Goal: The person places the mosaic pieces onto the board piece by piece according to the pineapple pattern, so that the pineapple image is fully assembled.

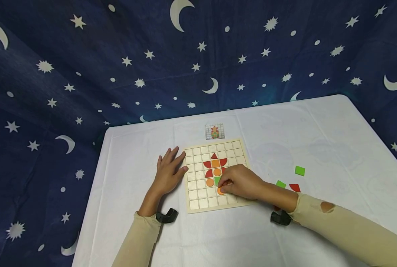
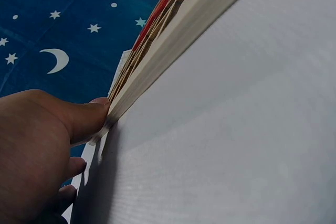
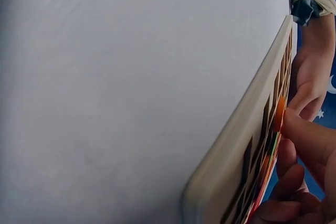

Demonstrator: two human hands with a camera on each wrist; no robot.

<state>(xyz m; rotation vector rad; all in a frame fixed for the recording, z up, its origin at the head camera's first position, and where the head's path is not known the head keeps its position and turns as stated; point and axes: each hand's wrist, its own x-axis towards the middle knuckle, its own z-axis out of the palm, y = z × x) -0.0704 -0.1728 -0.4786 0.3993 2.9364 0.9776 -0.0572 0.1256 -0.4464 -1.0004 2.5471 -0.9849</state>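
A wooden grid board (image 1: 198, 193) lies on the table with a figure of flat pieces set in its squares. A red triangle (image 1: 214, 156) tops the figure. Below it come an orange square (image 1: 215, 163), red quarter-circles (image 1: 209, 173), orange discs (image 1: 209, 182) and a green square (image 1: 217, 180). My right hand (image 1: 243, 181) pinches another orange disc (image 3: 280, 114) between thumb and fingers, low over the squares beneath the green one. My left hand (image 1: 168, 173) has its fingers spread beside the board's left edge, the thumb (image 2: 86, 120) touching that edge.
A small card (image 1: 215, 131) picturing a similar figure lies beyond the board. To the right, near my right forearm, are loose green squares (image 1: 300, 171) and a red quarter-circle (image 1: 294, 187); another red piece is partly hidden under the arm. A starry curtain (image 1: 171, 48) hangs behind the table.
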